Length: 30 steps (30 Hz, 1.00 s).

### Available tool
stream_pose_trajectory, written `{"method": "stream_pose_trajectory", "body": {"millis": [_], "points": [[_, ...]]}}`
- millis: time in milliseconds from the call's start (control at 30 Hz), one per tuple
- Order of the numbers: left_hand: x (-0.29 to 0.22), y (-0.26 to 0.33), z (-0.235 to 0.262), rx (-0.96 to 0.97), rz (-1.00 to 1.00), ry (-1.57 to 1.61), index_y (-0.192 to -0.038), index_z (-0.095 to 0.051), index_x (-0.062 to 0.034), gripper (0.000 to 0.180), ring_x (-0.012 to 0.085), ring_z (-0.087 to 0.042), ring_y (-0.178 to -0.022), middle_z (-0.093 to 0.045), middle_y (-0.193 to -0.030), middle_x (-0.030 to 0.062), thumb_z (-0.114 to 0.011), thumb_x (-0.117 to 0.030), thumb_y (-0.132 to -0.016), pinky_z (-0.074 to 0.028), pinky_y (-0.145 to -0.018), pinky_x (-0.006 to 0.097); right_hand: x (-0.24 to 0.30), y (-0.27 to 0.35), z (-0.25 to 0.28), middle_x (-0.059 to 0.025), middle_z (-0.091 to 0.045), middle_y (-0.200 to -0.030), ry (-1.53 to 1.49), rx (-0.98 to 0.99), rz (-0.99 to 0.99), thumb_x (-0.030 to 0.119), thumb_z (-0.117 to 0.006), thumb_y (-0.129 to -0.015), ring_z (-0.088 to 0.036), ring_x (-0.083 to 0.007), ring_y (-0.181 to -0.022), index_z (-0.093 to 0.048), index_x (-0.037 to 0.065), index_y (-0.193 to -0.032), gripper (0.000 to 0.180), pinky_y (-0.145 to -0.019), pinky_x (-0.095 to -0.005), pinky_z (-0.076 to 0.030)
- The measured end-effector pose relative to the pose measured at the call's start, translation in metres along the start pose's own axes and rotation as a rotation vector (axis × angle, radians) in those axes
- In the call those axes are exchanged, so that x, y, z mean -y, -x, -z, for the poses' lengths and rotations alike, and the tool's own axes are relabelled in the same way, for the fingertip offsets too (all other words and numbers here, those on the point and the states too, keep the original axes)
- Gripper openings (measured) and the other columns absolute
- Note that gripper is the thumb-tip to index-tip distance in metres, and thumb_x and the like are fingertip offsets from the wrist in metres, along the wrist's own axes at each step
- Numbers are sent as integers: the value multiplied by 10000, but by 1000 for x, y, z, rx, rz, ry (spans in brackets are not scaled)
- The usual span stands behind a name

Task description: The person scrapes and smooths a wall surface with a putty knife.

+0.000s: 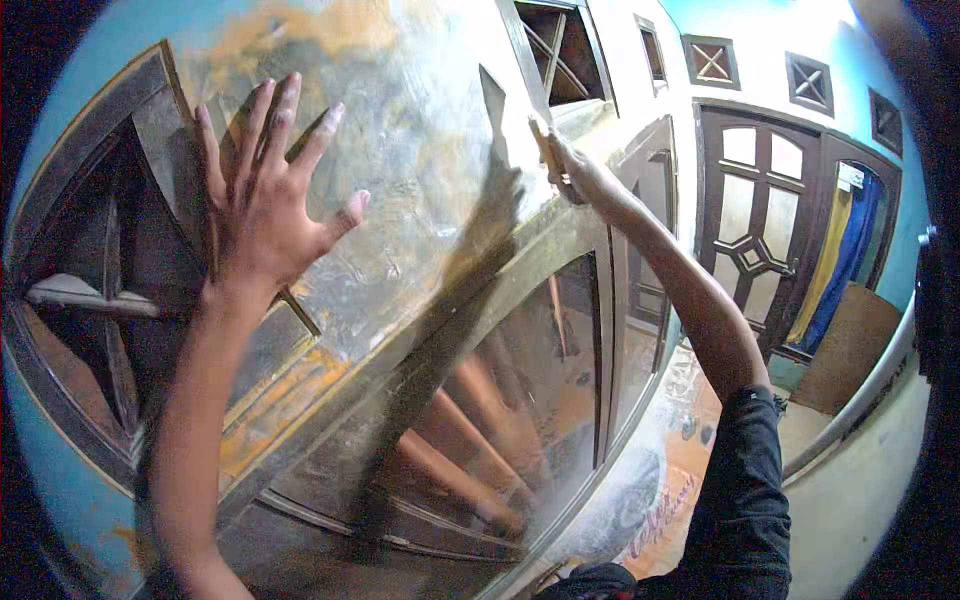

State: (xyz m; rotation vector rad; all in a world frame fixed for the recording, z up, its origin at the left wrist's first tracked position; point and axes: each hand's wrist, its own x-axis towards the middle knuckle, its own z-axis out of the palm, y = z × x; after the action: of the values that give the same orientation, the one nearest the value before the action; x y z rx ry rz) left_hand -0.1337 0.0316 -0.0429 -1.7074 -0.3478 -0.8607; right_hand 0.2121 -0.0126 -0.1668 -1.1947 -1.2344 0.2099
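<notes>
My left hand (265, 195) is spread wide with its palm toward a patchy grey and orange wall (400, 130), beside the dark wooden frame of a vent (115, 290); its fingers point up. My right hand (590, 182) is raised near the wall, fingers closed round a slim, light-coloured flat scraper (546, 145). The scraper's blade is hard to make out, but a shadow (492, 95) on the wall shows a blade-like tip. Below both hands is a wooden-framed window (500, 400), whose glass mirrors blurred arm shapes.
Another crossed-wood vent (555, 50) sits above my right hand. Farther right stand a dark panelled door (760, 210), blue and yellow curtains (840, 250) and a leaning brown board (850, 345). The tiled floor (685, 430) shows at lower right, with pale dust or residue on it.
</notes>
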Motion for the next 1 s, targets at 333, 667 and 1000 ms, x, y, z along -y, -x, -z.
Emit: {"method": "stream_pose_trajectory", "body": {"millis": [333, 667, 1000], "points": [[-5, -5, -3, -18, -1, 32, -1358, -506, -212, 709, 265, -249, -1420, -327, -1510, 95, -586, -594, -767, -28, -1152, 610, 22, -11, 19, 36, -448, -624, -147, 62, -7, 566, -385, -979, -333, -56, -415, -588, 41, -1036, 566, -389, -234, -283], [-3, -4, 0, -15, -8, 14, -1359, -504, -191, 715, 269, -230, -1427, -319, -1511, 94, -576, -596, -774, -17, -1155, 605, -32, 19, 9, 45, -423, -647, -128, 77, -155, 612, -367, -966, -298, -51, -447, -565, 81, -1010, 568, -418, -236, -256], [-7, -5, 2, 15, 7, 7, -1360, -507, -199, 712, 267, -247, -1422, -345, -1498, 111, -547, -608, -778, -29, -1156, 611, 54, -60, 23, 28, -494, -676, -144, 18, 48, 610, -419, -944, -374, -52, -487, -603, 65, -978, 576, -442, -239, -297]]}}
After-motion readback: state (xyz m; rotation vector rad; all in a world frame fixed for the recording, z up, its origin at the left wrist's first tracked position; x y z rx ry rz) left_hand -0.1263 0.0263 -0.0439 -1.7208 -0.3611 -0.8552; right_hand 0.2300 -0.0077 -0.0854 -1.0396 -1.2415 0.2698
